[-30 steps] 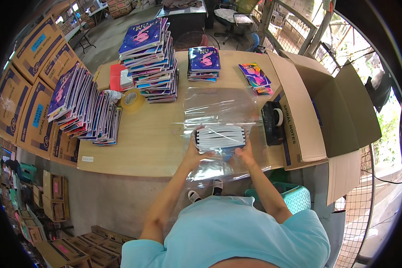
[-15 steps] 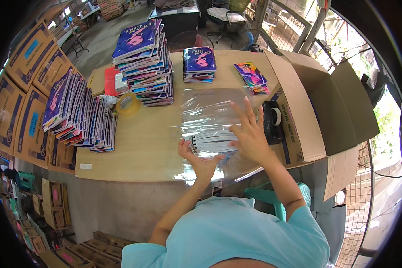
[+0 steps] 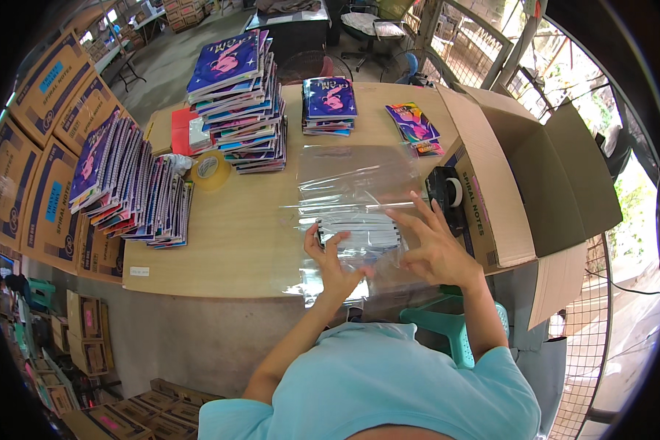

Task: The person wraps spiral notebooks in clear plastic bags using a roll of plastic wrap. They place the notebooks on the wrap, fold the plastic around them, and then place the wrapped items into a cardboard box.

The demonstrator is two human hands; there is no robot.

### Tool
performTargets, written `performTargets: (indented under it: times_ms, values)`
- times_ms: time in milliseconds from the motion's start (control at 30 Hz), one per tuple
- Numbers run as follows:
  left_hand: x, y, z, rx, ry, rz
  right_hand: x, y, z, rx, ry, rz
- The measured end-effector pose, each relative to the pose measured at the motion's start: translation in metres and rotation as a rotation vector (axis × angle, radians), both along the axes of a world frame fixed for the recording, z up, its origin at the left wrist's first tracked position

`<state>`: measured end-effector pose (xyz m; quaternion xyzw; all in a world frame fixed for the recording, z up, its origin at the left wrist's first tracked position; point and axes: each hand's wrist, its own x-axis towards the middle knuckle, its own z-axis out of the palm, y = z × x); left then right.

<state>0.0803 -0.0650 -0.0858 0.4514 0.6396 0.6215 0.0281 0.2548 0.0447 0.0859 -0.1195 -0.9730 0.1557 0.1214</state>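
Note:
A row of notebooks point(image 3: 363, 233), pale page edges up and black spiral ends showing, lies under clear plastic film point(image 3: 352, 172) near the table's front edge. My left hand point(image 3: 334, 270) is at the row's left end, its fingers and thumb gripping the notebooks through the film. Over the film at the right end of the row is my right hand point(image 3: 446, 253), its fingers stretched out and apart. Glare on the film hides part of the notebooks' lower side.
A black tape dispenser point(image 3: 440, 192) stands beside an open cardboard box point(image 3: 491, 198) on the right. Tall notebook stacks point(image 3: 249, 110) and a leaning row of notebooks point(image 3: 128, 187) occupy the left. A yellow tape roll point(image 3: 211, 170) lies between. Two small booklets point(image 3: 413, 125) lie farther back.
My right hand has moved right and toward me, off the top of the row. My left hand has shifted slightly right, with a finger now over the notebooks.

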Motion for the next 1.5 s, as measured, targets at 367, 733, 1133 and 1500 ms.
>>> performTargets:
  times_ms: [367,733,1133,1500]
  values:
    - [-0.065,-0.022,0.074,-0.408,0.684,-0.498,-0.025,0.004,0.034,0.182,-0.122,0.098]
    - [-0.111,0.019,0.104,-0.561,1.024,-0.871,-0.049,0.059,0.0,0.232,-0.269,0.099]
    - [-0.124,0.034,0.099,-0.522,1.05,-1.061,-0.092,0.059,-0.017,-0.009,-0.201,0.22]
    - [-0.127,0.043,0.089,-0.508,1.007,-1.09,-0.105,0.066,-0.074,-0.105,0.134,0.227]
